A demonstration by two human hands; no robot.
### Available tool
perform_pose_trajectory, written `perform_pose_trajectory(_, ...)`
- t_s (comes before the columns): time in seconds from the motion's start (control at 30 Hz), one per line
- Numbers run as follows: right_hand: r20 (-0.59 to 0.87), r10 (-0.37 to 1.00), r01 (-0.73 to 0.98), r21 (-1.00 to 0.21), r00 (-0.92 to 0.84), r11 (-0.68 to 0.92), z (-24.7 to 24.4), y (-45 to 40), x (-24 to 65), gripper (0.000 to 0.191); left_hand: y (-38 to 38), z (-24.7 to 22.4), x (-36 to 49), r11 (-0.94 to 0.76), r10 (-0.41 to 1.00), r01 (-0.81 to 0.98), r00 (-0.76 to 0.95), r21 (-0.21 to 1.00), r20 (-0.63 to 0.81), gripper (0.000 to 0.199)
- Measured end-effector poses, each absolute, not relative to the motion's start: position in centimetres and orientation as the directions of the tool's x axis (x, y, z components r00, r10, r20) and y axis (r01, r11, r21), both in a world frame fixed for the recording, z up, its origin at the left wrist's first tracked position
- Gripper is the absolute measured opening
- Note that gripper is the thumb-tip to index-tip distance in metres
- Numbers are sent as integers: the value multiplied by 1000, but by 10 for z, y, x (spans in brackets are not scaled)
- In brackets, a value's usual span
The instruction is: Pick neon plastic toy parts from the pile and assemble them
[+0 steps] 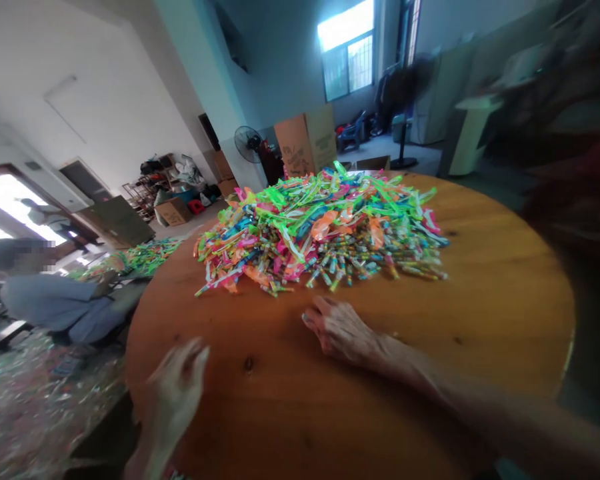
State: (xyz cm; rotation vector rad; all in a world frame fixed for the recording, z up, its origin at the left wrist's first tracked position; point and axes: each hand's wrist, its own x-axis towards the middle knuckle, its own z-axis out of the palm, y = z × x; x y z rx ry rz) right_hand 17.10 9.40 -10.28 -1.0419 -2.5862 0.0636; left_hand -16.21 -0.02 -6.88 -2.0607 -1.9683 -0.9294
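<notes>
A large heap of small, brightly coloured plastic pieces [325, 220], in green, orange, pink and blue, lies on a round wooden table [260, 427]. Several thin striped sticks point outward along its near edge. Just in front of the heap, my right hand [340, 330] rests low over the wood with its fingers curled under. Whatever those fingers hold, if anything, is hidden. My left hand [180, 377] is above the table's left front, apart from the heap and blurred. Its thumb and fingers come together at the tips, and I cannot make out anything between them.
Left of the table sits a person [65, 300] beside another colourful heap [153, 257]. Shiny clear plastic [45, 407] covers the floor there. Behind the table are cardboard boxes [305, 140], a fan [249, 143] and a dark standing fan [405, 87].
</notes>
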Motion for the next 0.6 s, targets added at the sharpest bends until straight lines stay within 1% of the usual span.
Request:
perform_pose_trajectory(0.07,325,678,660,-181,-660,729,-106,95,172,20,46,-66,-141,-67,890,914,-126,401,438,31)
perform_pose_trajectory(0.1,332,677,658,-185,-657,729,-107,95,172,21,72,-63,-130,10,911,893,-194,450,364,31)
perform_pose_trajectory(0.13,335,678,658,-189,-654,729,-109,96,172,21,97,-60,-120,135,901,847,-321,515,292,30)
perform_pose_trajectory(0.2,332,685,664,-193,-648,722,-110,96,172,20,141,-56,-106,237,881,791,-419,565,217,30)
perform_pose_trajectory(0.3,322,691,668,-199,-647,717,-109,96,171,19,181,-57,-103,366,852,679,-520,636,65,43)
perform_pose_trajectory(0.37,314,685,656,-208,-657,725,-107,96,172,18,192,-60,-104,417,832,596,-554,686,-25,42)
perform_pose_trajectory(0.47,298,664,632,-207,-686,747,-104,96,173,16,200,-61,-102,454,814,477,-566,752,-132,33)
perform_pose_trajectory(0.6,315,667,642,-196,-675,741,-104,95,174,19,194,-50,-94,442,830,378,-517,814,-211,30)
